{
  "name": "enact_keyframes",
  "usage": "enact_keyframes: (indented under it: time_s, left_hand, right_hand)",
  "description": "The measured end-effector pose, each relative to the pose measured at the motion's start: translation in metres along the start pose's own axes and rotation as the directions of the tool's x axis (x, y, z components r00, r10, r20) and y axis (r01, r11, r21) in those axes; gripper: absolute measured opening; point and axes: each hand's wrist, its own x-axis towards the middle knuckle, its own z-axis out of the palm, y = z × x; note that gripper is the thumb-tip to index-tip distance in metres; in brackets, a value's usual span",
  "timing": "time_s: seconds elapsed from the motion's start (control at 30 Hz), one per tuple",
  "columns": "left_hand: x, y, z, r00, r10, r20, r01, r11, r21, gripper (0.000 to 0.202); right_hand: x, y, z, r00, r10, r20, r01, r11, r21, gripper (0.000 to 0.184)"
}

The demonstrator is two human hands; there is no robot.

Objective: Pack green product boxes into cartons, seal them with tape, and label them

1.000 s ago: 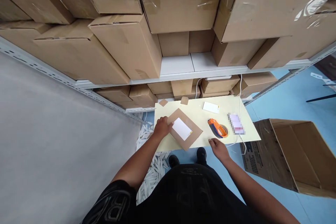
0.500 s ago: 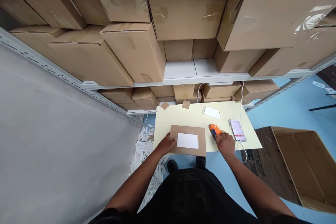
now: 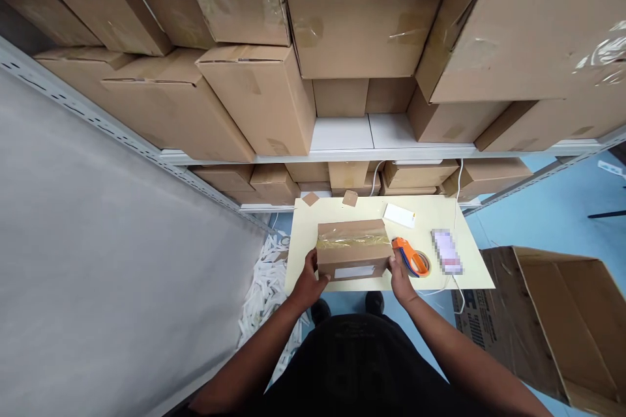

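Between my two hands is a small brown cardboard box (image 3: 355,255), tilted so that a side with clear tape across it shows. A white label (image 3: 354,271) is on its face towards me. My left hand (image 3: 309,280) grips the box's left end, and my right hand (image 3: 400,279) grips its right end. Just right of the box, an orange and blue tape dispenser (image 3: 411,257) with a tape roll lies on the cream table (image 3: 306,234). Behind it lies a white rectangular pack (image 3: 400,215). The fingers' far sides are partly hidden by the box.
A phone (image 3: 446,251) with a white cable lies at the table's right. Two cardboard scraps (image 3: 349,198) are at the back edge. Shelves of cartons (image 3: 362,19) rise beyond. An open carton (image 3: 567,319) stands on the floor right; white paper strips (image 3: 264,287) are heaped left.
My right hand has let go of the tape dispenser, now lying on the table, and has taken the box's right end. The box has been tipped, bringing its taped side into view.
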Motion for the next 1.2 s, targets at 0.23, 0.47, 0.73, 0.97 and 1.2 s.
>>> enact_keyframes:
  time_s: [0.23,0.47,0.73,0.97,1.2]
  left_hand:
    - [0.009,-0.029,0.004,0.994,-0.056,-0.090,0.070,0.985,0.159,0.080]
    - [-0.003,-0.064,-0.032,0.988,-0.138,-0.063,0.148,0.971,0.188,0.046]
    - [-0.020,-0.073,-0.054,0.991,-0.126,-0.049,0.135,0.907,0.399,0.031]
    - [-0.018,-0.067,-0.078,0.999,-0.030,0.032,0.014,0.905,0.426,0.024]
    - [-0.026,-0.067,-0.094,0.998,-0.052,0.034,0.034,0.909,0.415,0.020]
  right_hand:
    - [-0.003,0.027,-0.019,0.988,-0.144,0.048,0.149,0.979,-0.139,0.049]
    - [0.006,0.069,-0.080,0.989,-0.061,-0.132,-0.085,0.492,-0.866,0.041]
    - [0.035,0.048,-0.063,0.993,-0.113,-0.031,0.030,0.500,-0.866,0.026]
    - [0.085,-0.112,-0.074,0.847,-0.514,-0.138,0.243,0.604,-0.760,0.034]
    - [0.202,-0.292,-0.034,0.834,-0.551,-0.031,0.258,0.439,-0.861,0.035]
